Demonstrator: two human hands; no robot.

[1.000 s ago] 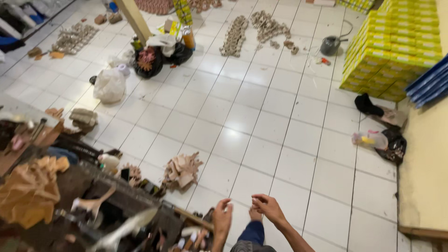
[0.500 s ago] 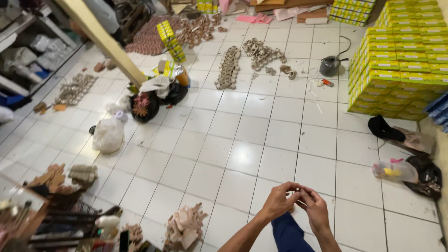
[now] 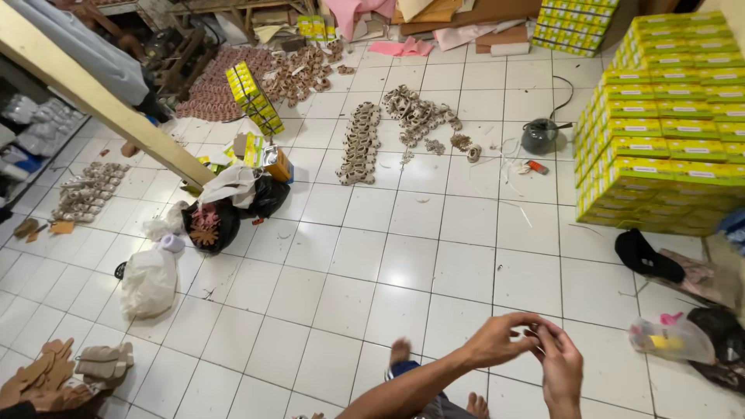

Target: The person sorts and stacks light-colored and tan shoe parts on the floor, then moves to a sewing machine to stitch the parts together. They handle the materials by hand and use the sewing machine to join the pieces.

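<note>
Your two hands meet low at the near right of the view, above the white tiled floor (image 3: 403,271). Your left hand (image 3: 497,341) comes in from the near left with its forearm stretched across, and its fingers (image 3: 521,320) curl inward toward the thumb, a nearly closed grip. Your right hand (image 3: 560,371) stands just beside it, fingertips bent toward the left hand's, so the two touch or almost touch at the tips. Something small and dark seems to sit between the fingertips, but it is too small to tell what it is, or which hand really has hold of it.

Below your hands, your bare feet show on the tiles: one foot (image 3: 400,351) just left of the forearm, the toes of the other at the near edge.

To the right of your hands, near the wall, lies a clear plastic bag (image 3: 669,340) with pink and yellow bits inside, and beyond it a black cap (image 3: 646,256). Further right and far, a tall stack of yellow-green boxes (image 3: 667,132) rises. In the middle far floor, rows of small pale looped pieces (image 3: 358,143) are laid out, with a dark round pot (image 3: 539,136) to their right. On the left sit a white sack (image 3: 147,281) and a black bag (image 3: 209,225), well apart from your hands.
</note>
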